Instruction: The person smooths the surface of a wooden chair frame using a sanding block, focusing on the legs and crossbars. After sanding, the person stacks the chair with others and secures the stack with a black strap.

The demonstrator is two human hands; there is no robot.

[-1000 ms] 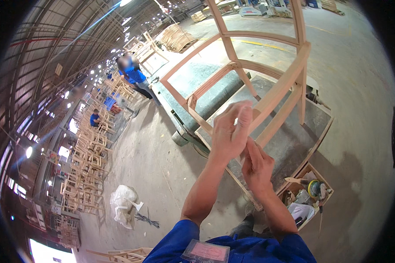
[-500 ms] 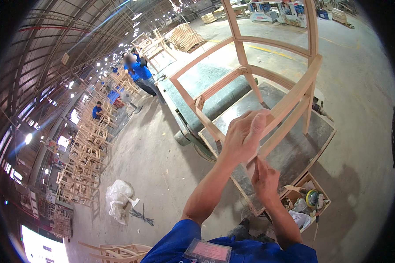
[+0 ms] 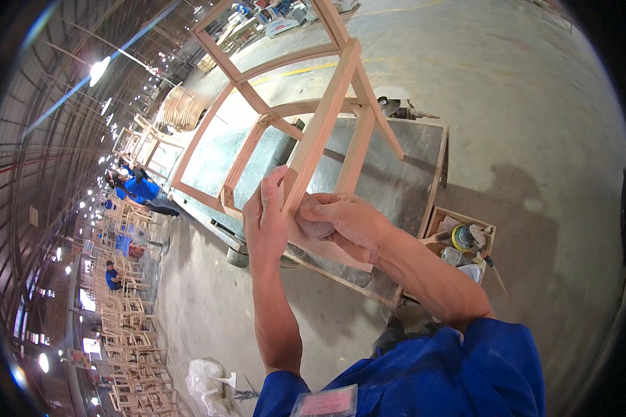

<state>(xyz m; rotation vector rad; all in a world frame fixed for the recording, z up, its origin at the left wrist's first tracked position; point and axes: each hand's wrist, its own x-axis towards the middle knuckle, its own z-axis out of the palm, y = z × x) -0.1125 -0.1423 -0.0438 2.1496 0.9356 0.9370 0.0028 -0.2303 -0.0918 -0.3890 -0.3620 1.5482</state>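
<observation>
A bare wooden chair frame (image 3: 320, 142) stands tilted in view on a metal-topped table (image 3: 424, 149). At its near corner my left hand (image 3: 263, 221) is pressed against the end of the seat rail, fingers pointing up along it. My right hand (image 3: 348, 224) is on the other side of that corner, at the top of the near leg (image 3: 344, 256). Its fingers are curled around a small brownish piece that looks like folded sandpaper (image 3: 316, 224), held against the wood. The palm side of both hands is mostly hidden.
A wooden box (image 3: 432, 224) with a sander (image 3: 464, 237) and a brush hangs at the table's right side. Another power tool (image 3: 403, 110) lies at its far edge. Many chair frames (image 3: 135, 347) stand left, near a white bag (image 3: 207, 382). People in blue (image 3: 142, 187) work farther off.
My view has turned right, so the chair appears farther left. My right hand has come up from below the corner to the rail's right side; my left hand has moved to its left side.
</observation>
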